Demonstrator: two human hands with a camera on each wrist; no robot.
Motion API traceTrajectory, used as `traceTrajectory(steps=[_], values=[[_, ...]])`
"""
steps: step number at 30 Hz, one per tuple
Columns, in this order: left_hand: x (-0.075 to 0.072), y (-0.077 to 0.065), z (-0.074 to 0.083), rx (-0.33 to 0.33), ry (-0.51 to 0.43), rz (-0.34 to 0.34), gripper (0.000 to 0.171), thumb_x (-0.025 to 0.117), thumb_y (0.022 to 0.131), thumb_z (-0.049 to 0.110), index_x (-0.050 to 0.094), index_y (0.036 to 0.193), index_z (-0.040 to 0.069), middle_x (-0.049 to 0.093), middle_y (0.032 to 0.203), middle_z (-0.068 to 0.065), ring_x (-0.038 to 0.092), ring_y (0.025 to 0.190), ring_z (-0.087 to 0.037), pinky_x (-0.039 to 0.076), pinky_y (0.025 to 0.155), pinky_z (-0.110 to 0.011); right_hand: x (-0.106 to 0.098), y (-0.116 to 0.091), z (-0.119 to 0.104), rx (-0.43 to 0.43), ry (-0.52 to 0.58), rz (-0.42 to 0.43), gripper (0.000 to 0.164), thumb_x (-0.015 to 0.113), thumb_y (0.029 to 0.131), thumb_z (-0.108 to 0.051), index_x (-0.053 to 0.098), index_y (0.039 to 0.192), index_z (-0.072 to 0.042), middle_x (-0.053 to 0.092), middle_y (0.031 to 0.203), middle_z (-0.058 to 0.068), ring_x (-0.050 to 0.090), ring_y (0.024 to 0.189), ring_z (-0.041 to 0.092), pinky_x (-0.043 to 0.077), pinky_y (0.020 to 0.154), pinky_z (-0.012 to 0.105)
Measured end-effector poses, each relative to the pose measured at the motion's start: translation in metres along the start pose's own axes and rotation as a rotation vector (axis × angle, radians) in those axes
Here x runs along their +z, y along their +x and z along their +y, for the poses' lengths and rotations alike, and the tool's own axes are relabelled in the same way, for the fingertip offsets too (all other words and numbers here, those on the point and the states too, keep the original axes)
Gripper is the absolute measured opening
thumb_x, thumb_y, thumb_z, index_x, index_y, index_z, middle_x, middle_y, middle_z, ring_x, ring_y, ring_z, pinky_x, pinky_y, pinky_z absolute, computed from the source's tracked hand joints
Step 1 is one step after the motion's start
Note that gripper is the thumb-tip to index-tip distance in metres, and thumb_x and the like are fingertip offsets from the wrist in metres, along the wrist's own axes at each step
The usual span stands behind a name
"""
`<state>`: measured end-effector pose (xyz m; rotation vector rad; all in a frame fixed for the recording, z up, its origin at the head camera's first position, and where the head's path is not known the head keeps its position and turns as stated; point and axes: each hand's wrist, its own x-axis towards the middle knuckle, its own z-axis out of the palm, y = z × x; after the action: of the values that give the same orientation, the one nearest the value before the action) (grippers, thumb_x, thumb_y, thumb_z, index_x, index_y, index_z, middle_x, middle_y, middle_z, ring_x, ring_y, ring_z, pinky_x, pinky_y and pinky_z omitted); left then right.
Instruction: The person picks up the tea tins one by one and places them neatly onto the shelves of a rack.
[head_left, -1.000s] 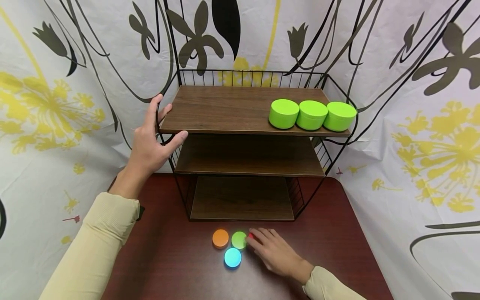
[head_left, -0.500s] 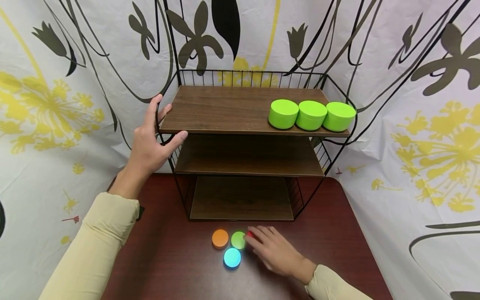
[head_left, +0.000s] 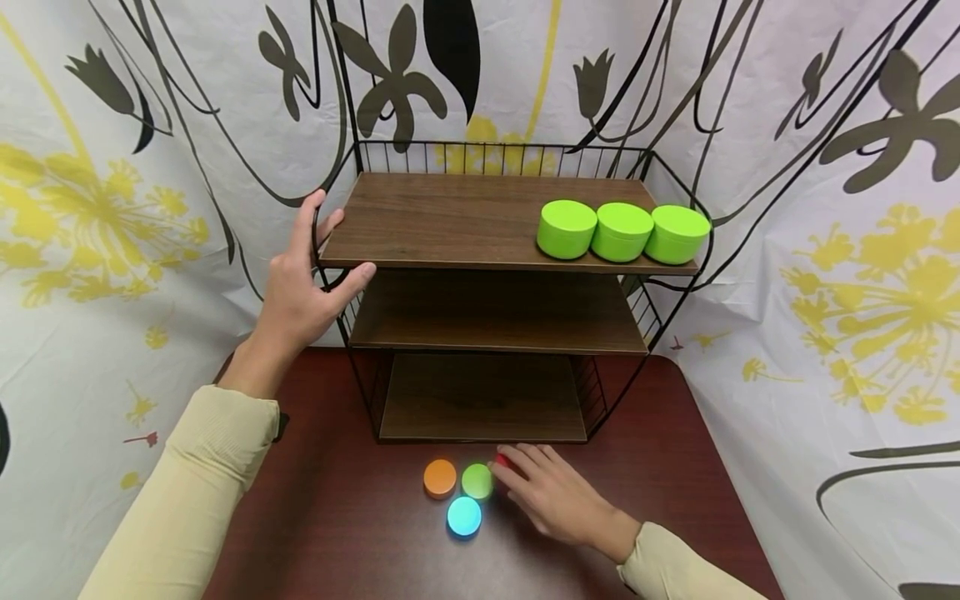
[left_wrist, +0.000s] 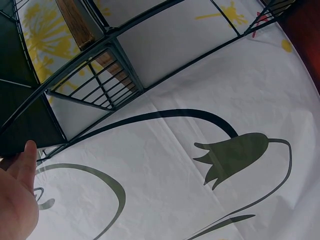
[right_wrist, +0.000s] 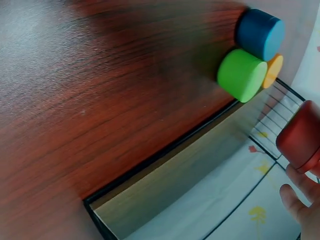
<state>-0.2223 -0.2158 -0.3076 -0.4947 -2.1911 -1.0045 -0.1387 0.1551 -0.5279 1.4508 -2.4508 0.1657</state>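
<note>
My left hand (head_left: 296,283) grips the upper left corner of a three-tier shelf rack (head_left: 465,221), thumb in front and fingers around its black wire side. In the left wrist view only part of that hand (left_wrist: 20,195) shows beside the rack's frame. A small red round container (right_wrist: 302,137) is held in the fingers of my right hand (head_left: 558,496), which mostly covers it in the head view. Just left of that hand, a green container (head_left: 477,482), a blue one (head_left: 464,517) and an orange one (head_left: 440,478) stand close together on the table.
Three larger lime-green round containers (head_left: 567,229) stand in a row at the top tier's right front. Below lie the middle tier (head_left: 495,308) and bottom tier (head_left: 483,396). The rack stands on a dark red table (head_left: 337,517), with patterned cloth (head_left: 840,275) hanging behind and at both sides.
My right hand, with the red container, has shifted slightly toward the rack's base, a little away from the green container. My left hand has stayed in place.
</note>
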Motion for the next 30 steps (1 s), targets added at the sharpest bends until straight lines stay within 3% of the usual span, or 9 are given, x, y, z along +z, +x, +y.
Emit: traceTrajectory(steps=[8, 16, 19, 25, 30], values=[[-0.001, 0.0, 0.0, -0.001, 0.002, 0.0, 0.085, 0.075, 0.087, 0.035, 0.028, 0.157, 0.022, 0.055, 0.144, -0.002, 0.056, 0.126, -0.029, 0.041, 0.103, -0.049, -0.013, 0.006, -0.003, -0.027, 0.005, 0.033, 0.041, 0.05, 0.103, -0.029, 0.053, 0.142, -0.015, 0.052, 0.142, 0.011, 0.053, 0.122, 0.029, 0.048, 0.093, 0.048], [0.0, -0.001, -0.001, 0.0, 0.006, -0.002, 0.084, 0.074, 0.088, 0.036, 0.028, 0.157, 0.026, 0.055, 0.144, -0.002, 0.055, 0.128, -0.028, 0.04, 0.104, -0.048, -0.028, 0.01, -0.004, -0.011, 0.011, -0.01, 0.048, 0.059, 0.098, -0.025, 0.05, 0.144, -0.017, 0.052, 0.143, 0.012, 0.052, 0.125, 0.029, 0.048, 0.095, 0.048], [0.0, -0.001, -0.001, 0.0, 0.005, -0.002, 0.084, 0.074, 0.088, 0.036, 0.027, 0.157, 0.028, 0.055, 0.144, -0.001, 0.055, 0.128, -0.027, 0.041, 0.104, -0.048, -0.033, 0.011, -0.004, -0.026, -0.005, -0.017, 0.045, 0.052, 0.101, -0.025, 0.05, 0.145, -0.017, 0.051, 0.144, 0.012, 0.052, 0.125, 0.03, 0.048, 0.095, 0.048], [0.0, -0.001, -0.001, -0.001, -0.001, -0.001, 0.084, 0.074, 0.088, 0.036, 0.028, 0.157, 0.026, 0.055, 0.144, -0.002, 0.054, 0.129, -0.028, 0.04, 0.104, -0.049, -0.044, 0.017, -0.002, -0.109, -0.053, 0.042, 0.046, 0.026, 0.106, -0.025, 0.051, 0.142, -0.013, 0.052, 0.142, 0.015, 0.054, 0.122, 0.033, 0.048, 0.094, 0.047], [0.0, -0.001, 0.0, -0.002, 0.0, -0.002, 0.084, 0.074, 0.088, 0.036, 0.028, 0.157, 0.024, 0.055, 0.144, -0.002, 0.054, 0.129, -0.029, 0.04, 0.104, -0.049, -0.054, 0.02, -0.001, -0.13, -0.056, 0.042, 0.047, 0.024, 0.105, -0.022, 0.051, 0.142, -0.012, 0.052, 0.142, 0.015, 0.053, 0.122, 0.033, 0.046, 0.096, 0.046]])
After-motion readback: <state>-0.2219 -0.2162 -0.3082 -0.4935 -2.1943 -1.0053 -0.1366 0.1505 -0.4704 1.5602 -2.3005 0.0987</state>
